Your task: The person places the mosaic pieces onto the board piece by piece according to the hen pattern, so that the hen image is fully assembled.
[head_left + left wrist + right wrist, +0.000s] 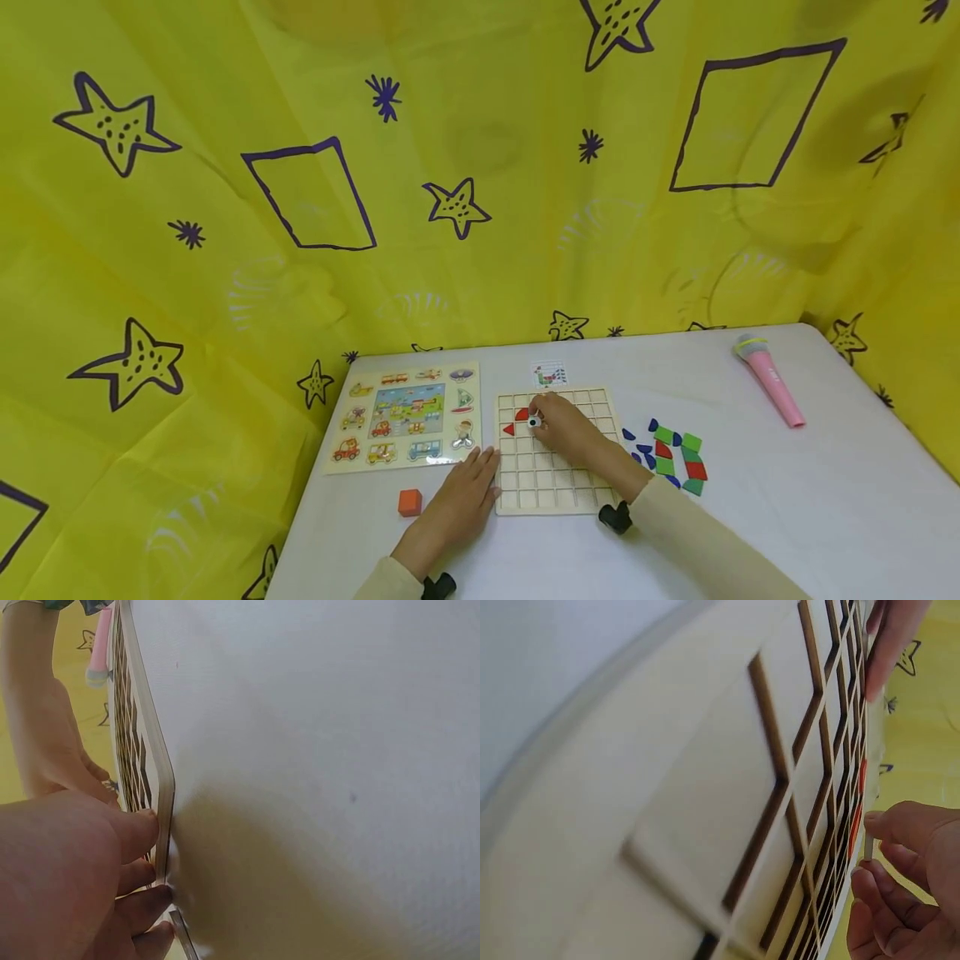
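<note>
My right hand pinches a small white tile with a black dot over the upper left of a wooden grid board. In the right wrist view the tile shows edge-on between thumb and fingertips, above the board. Just beside it, a red rounded piece and a red triangle lie in grid cells. My left hand rests with fairly straight fingers against the board's left edge. From the left wrist, its thumb touches the board's rim.
Left of the board lies a vehicle picture puzzle, with an orange cube below it. A small pattern card sits behind the board. Several green, red and blue pieces lie to the right, and a pink toy microphone farther right.
</note>
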`<act>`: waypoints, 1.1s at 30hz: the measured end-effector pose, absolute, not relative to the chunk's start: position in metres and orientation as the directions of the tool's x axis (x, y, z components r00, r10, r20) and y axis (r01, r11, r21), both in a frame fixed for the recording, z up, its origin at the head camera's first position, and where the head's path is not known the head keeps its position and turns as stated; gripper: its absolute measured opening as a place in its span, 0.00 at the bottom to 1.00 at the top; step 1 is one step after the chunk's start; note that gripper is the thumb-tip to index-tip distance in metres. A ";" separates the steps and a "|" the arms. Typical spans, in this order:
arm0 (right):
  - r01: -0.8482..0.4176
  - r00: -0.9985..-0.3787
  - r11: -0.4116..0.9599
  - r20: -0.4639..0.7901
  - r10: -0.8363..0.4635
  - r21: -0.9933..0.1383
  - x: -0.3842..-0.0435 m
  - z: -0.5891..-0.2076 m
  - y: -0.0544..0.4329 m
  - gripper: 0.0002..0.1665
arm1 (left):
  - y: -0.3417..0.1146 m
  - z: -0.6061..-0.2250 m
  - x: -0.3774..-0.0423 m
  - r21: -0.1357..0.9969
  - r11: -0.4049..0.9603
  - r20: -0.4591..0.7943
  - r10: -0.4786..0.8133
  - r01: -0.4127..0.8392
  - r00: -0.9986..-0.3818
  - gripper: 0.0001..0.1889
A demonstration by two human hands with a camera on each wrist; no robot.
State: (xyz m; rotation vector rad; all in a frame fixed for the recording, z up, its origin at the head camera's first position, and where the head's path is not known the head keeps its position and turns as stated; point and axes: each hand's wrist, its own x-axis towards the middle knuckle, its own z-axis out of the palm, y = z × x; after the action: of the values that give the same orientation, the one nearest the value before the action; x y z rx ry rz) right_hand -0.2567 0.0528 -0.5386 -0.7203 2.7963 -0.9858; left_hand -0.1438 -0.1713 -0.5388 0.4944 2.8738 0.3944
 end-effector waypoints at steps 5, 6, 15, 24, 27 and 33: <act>-0.457 -0.866 0.689 0.104 -0.490 -0.563 -0.253 -0.541 0.041 0.07 | -0.171 -0.539 -0.144 0.293 0.908 -0.148 0.352 0.299 -0.924 0.31; -0.468 -0.862 0.689 0.113 -0.495 -0.554 -0.253 -0.541 0.039 0.07 | -0.171 -0.539 -0.144 0.292 0.908 -0.149 0.353 0.300 -0.924 0.31; -0.484 -0.858 0.688 0.137 -0.495 -0.542 -0.250 -0.540 0.033 0.06 | -0.172 -0.541 -0.145 0.267 0.909 -0.126 0.363 0.321 -0.923 0.31; -0.514 -0.839 0.682 0.141 -0.526 -0.520 -0.251 -0.540 0.031 0.05 | -0.171 -0.540 -0.145 0.268 0.901 -0.104 0.378 0.340 -0.920 0.31; -0.503 -0.838 0.675 0.112 -0.535 -0.540 -0.251 -0.538 0.033 0.03 | -0.171 -0.539 -0.144 0.267 0.903 -0.107 0.376 0.338 -0.920 0.31; -0.497 -0.827 0.652 0.086 -0.556 -0.572 -0.252 -0.534 0.036 0.05 | -0.171 -0.539 -0.145 0.274 0.903 -0.121 0.373 0.330 -0.920 0.31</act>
State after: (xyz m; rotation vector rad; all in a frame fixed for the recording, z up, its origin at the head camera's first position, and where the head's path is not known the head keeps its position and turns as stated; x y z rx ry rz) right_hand -0.2519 0.0359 -0.5343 -0.8841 2.7665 -0.9127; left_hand -0.1451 -0.1706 -0.5388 0.5388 2.8974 0.3725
